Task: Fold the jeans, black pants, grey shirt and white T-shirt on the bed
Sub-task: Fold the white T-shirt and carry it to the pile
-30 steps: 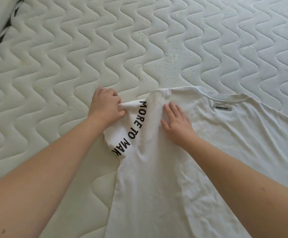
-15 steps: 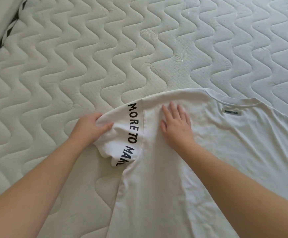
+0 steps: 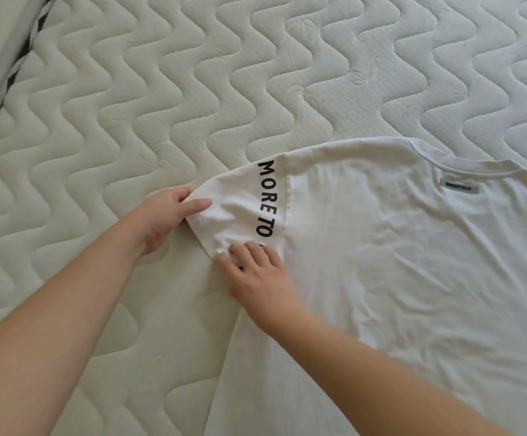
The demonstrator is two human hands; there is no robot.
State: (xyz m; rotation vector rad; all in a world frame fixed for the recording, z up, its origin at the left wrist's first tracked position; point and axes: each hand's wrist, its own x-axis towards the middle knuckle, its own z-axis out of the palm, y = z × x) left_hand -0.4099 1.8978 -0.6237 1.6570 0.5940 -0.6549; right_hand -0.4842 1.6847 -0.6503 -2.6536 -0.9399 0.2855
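A quilted white mattress [image 3: 167,89] with wavy stitching fills the view, and at its far left corner a dark striped trim [image 3: 7,86] runs along the edge beside a pale surface. Nothing lies on top of the white T-shirt [image 3: 413,294], which is spread flat on the right part of the mattress with its collar toward the far edge; a small grey label [image 3: 458,188] sits just below the neckband. Its sleeve [image 3: 240,212] points toward the left edge and carries black lettering reading "MORE TO". The left hand [image 3: 164,221] pinches the sleeve's outer hem between thumb and curled fingers, the cloth lying just to the right of the palm. The right hand [image 3: 260,275] rests with fingers bent on the sleeve's near corner, covering the rest of the lettering, the shirt body stretching away to its right.
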